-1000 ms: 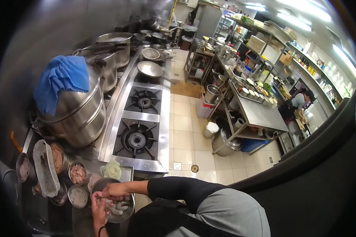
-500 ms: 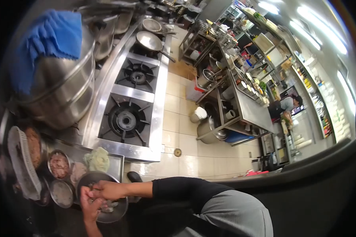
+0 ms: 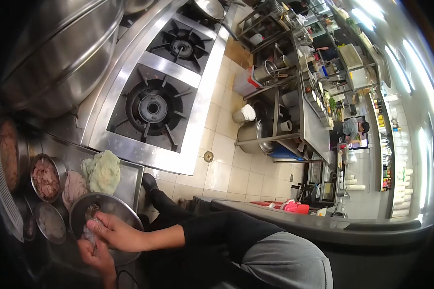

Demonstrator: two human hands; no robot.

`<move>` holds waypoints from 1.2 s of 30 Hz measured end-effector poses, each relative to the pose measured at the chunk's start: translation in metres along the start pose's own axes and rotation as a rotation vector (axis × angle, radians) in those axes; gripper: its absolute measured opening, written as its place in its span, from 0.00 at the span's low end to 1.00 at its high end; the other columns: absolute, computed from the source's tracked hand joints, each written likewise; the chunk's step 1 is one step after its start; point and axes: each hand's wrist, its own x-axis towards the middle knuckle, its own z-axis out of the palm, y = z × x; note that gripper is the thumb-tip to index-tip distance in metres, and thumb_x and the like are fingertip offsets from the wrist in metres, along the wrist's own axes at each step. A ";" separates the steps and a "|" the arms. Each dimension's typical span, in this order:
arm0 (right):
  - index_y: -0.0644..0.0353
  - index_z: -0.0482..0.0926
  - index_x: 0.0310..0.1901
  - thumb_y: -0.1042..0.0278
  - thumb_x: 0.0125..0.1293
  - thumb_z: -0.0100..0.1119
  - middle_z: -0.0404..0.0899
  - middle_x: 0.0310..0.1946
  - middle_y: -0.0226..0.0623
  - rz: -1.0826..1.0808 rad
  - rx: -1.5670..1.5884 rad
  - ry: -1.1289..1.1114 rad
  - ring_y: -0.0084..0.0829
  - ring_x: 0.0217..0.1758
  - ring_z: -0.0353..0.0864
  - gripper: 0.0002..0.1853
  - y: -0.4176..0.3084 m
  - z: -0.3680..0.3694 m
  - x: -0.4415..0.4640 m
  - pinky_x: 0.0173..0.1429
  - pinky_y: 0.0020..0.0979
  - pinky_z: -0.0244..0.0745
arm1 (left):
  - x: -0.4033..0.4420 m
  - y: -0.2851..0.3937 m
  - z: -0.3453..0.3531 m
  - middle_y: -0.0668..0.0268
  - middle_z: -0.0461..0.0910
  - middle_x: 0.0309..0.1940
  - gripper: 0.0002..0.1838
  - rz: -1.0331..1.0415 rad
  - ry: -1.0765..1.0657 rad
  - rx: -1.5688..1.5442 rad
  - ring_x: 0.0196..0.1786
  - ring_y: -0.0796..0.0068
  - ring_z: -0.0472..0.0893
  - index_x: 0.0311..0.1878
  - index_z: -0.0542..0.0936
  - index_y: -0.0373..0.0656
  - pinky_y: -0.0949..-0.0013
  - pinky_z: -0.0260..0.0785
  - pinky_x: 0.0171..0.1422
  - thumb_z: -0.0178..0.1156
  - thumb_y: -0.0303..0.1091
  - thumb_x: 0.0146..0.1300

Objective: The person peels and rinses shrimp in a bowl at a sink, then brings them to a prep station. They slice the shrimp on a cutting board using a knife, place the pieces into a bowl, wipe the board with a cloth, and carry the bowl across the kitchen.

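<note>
**Small, slick and pinched close**

We have what looks like a shrimp [image 3: 89, 235], pale and translucent, over the metal bowl [image 3: 118, 206]. Our right hand [image 3: 119, 233] is nearly closed, thumb and fingers meeting on the piece. Our left hand [image 3: 97, 257] curls in from below, its fingers gathered around the lower end. Our fingers cover much of it, so we cannot tell its full shape.

We judge it light, soft and slippery, and likely to tear under a hard squeeze. A gentle pinch at the thicker part, steadied by the other hand, should suit it best.

Most of what lies in the bowl is hidden under our hands. Nearby, a small steel bowl [image 3: 62, 173] holds chopped pink meat [image 3: 46, 178], and a shallow round dish [image 3: 64, 230] just beside it holds something pale. At the edge of view, a larger container [image 3: 22, 154] carries a pinkish-brown mass [image 3: 7, 149]. The ridged white tray [image 3: 7, 195] is cut off, and we cannot make out its contents.
</note>
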 end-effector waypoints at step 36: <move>0.68 0.78 0.32 0.61 0.76 0.51 0.79 0.24 0.57 -0.052 -0.762 -0.334 0.63 0.32 0.79 0.18 -0.049 -0.029 -0.038 0.38 0.55 0.73 | 0.024 0.030 -0.034 0.51 0.79 0.36 0.10 0.328 -0.497 0.194 0.38 0.47 0.79 0.43 0.80 0.33 0.55 0.72 0.43 0.56 0.27 0.62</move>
